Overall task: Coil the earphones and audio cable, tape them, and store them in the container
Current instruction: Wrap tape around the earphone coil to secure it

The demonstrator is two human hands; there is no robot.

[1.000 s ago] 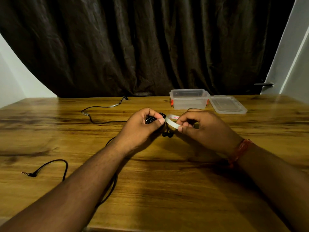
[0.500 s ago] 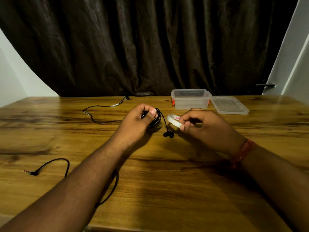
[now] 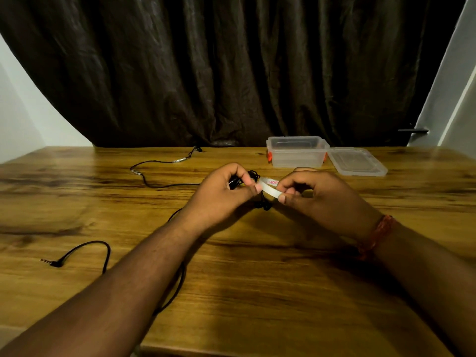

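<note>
My left hand (image 3: 221, 194) grips a small coil of black earphones (image 3: 235, 182) above the table's middle; the two earbuds (image 3: 263, 205) dangle below it. My right hand (image 3: 316, 197) holds a thin white tape roll (image 3: 269, 188) with pink lettering, touching the left thumb and the coil. A black audio cable (image 3: 154, 182) lies loose on the table to the left, running under my left forearm to its jack plug (image 3: 49, 262). The clear plastic container (image 3: 297, 153) with orange clips stands open at the back right.
The container's clear lid (image 3: 356, 161) lies flat beside it on the right. The wooden table (image 3: 257, 292) ends at a dark curtain (image 3: 231, 73) behind. A door handle (image 3: 413, 130) shows at far right.
My hands, apart half a second ago, have come together again, and the tape roll now touches the earphone coil and my left thumb. The audio cable has not moved.
</note>
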